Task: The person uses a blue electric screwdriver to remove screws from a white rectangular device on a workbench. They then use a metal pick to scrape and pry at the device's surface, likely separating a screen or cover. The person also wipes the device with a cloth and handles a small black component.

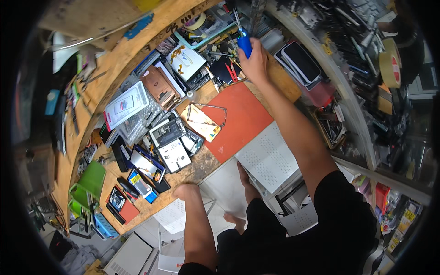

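A: Right hand (255,62) status?
B: Fingers clamped around a blue-handled tool (244,43), upper centre of the frame, above the red mat (238,120)

A: Left hand (185,190)?
B: Resting on the front edge of the wooden tabletop (195,172), lower centre. Fingers curled together on the edge; nothing held that can be seen

A: Nearby items?
B: An opened phone (167,133) lies left of the mat; a phone frame (206,114) overlaps the mat's left corner. Dark phones (300,62) are stacked right of the tool
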Demonstrator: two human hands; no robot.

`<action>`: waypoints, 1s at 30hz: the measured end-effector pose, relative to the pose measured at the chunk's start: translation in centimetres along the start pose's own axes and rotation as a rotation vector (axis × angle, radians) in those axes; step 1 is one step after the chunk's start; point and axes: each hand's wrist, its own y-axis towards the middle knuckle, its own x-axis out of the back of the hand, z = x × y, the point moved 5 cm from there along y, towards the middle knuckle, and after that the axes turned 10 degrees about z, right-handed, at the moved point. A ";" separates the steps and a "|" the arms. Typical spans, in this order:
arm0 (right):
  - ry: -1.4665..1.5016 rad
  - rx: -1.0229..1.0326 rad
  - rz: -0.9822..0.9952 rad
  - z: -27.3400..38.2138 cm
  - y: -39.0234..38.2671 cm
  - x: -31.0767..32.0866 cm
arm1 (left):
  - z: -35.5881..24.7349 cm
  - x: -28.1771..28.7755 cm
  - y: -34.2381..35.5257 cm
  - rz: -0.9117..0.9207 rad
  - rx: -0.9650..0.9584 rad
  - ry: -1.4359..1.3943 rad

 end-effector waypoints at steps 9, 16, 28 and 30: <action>-0.340 0.074 -0.002 0.1 3.3 -3.8 | -1.1 -2.1 -5.2 -0.319 0.017 0.143; -0.463 0.362 0.610 7.5 9.3 -11.8 | -1.0 -2.2 -4.4 -0.315 0.020 0.182; -0.674 0.227 0.812 7.3 14.8 -17.7 | -1.0 -2.0 -4.7 -0.325 -0.011 0.168; -0.532 0.330 0.690 7.4 14.6 -16.3 | -1.1 -1.9 -4.7 -0.314 -0.012 0.188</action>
